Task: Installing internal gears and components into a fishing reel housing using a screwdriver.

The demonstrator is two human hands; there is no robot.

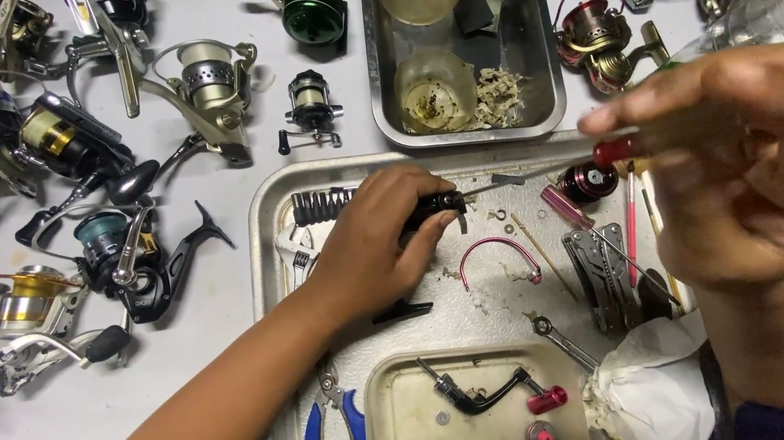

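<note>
Spreading across a white counter (206,184): roughly nine fishing reels (193,85), some cut off at the edges. Sitting in the middle, two steel trays. Holding two cloudy plastic cups (435,83) and debris, the upper tray (546,48). Carrying a bit set (324,204), pink bail wire (497,251), multi-tool (601,273), crumpled tissue (651,388) and a small tub (411,439) with a crank handle (491,394), the lower tray (267,267). Clenching a black reel part (436,209), mostly hidden, the left hand (371,248) over that tray. Gripping a red-handled screwdriver (557,166) in blurred fingers (631,118), the right hand (758,162), tip meeting the part.
</note>
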